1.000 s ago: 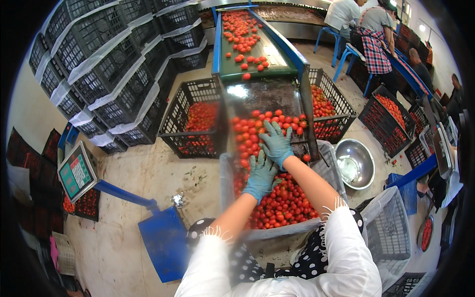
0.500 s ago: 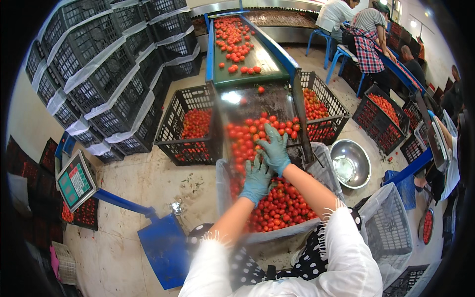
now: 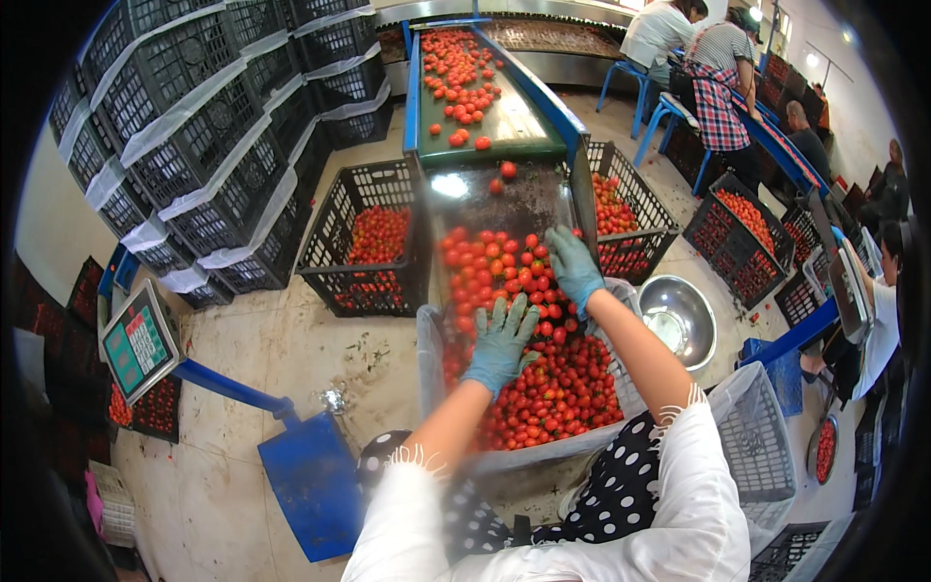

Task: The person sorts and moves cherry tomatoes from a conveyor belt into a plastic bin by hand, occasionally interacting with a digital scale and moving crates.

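Small red cherry tomatoes (image 3: pixel 490 260) lie spread on the lower end of a sloping chute (image 3: pixel 514 204), partly blurred on the left. Below it a lined crate (image 3: pixel 425 339) is heaped with more tomatoes (image 3: pixel 562 398). My left hand (image 3: pixel 500 344), in a blue-green glove, rests with spread fingers on the tomatoes where chute and crate meet. At the chute's right side my gloved right hand (image 3: pixel 574 270) touches the edge of the tomatoes, fingers stretched out. Neither hand appears to grip a tomato.
Black crates of tomatoes flank the chute on the left (image 3: pixel 354 242) and right (image 3: pixel 630 204). A steel bowl (image 3: pixel 679 320) sits at right. A blue platform scale (image 3: pixel 310 485) stands left, before stacked crates (image 3: pixel 194 126). Other people (image 3: pixel 718 78) work at the back right.
My hands have moved apart: the right one up the chute's right side, the left slightly lower. Single tomatoes have rolled further down from the belt.
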### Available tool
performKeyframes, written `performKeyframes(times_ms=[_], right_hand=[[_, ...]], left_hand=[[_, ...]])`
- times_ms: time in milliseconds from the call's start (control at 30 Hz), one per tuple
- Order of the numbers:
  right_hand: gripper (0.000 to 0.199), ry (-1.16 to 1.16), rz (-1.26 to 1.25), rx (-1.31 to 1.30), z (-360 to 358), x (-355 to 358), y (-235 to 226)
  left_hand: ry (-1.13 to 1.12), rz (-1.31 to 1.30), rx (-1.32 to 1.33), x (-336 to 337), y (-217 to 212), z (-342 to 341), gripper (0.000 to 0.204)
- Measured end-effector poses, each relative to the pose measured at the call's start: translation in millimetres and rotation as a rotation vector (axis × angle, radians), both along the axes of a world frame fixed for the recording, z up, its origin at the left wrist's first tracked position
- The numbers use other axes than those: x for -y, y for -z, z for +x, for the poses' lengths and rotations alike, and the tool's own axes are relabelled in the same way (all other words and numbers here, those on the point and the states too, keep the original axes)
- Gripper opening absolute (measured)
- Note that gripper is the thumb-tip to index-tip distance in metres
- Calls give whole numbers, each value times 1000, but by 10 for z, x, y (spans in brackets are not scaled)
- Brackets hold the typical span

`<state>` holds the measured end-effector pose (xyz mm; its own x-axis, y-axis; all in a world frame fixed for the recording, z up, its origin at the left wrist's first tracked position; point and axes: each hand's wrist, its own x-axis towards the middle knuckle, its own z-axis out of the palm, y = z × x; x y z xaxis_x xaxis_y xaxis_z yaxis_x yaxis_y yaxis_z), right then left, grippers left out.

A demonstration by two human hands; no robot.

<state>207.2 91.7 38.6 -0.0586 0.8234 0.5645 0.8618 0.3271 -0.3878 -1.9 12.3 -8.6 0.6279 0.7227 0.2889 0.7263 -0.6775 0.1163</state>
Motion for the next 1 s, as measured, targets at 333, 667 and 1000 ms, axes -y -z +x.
performKeyframes(times_ms=[333,667,1000], right_hand=[[50,97,-155,16,-148,219,382],[36,275,158,-7,-191,157,288],[23,560,-347,645,413,-407,207]], left_hand=[[-8,12,16,-2,37,-23,84],[89,42,17,24,73,-36,89],[110,-14,-29,135,-130,358,102]])
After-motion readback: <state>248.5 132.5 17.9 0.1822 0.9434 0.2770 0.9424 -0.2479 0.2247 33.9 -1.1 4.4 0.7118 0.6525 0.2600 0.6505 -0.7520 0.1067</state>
